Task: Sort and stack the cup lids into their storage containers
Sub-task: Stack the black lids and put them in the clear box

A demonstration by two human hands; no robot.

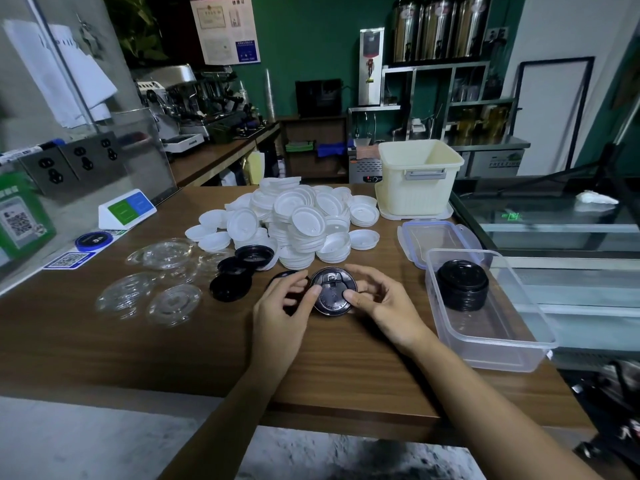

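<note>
Left grip (277, 306), seen from the head view: closed on the left edge of the black lid (332, 295), thumb laid on the rim, fingers curled behind. Right grip (384, 303): closed on the right edge of the same lid, thumb pressed on the top face, fingers curled underneath. Held tilted toward the camera, top face and drink tab showing, just above the middle of the worktop (138, 358). Lay partly in front of a second black lid (282, 277), mostly hidden by the left fingers.

Left of both grips: three loose black lids (230, 287), overlapping one another, flat on the worktop, touching the near edge of the white lid heap (298, 220). Heaped unsorted across the far middle of the worktop, some nested in short stacks, some scattered singly.

Further left: clear lids (162, 252), spread flat, several overlapping.

Right of the grips: clear container (485, 341), open, at the right edge of the worktop. Stood inside, at its far end: black lid stack (462, 284), upright and nested.

Just behind the container: shallow clip-lock tub (436, 237) with blue seal, open.

Behind that: cream bin (419, 174), open, set on a flat matching lid; contents not visible.
</note>
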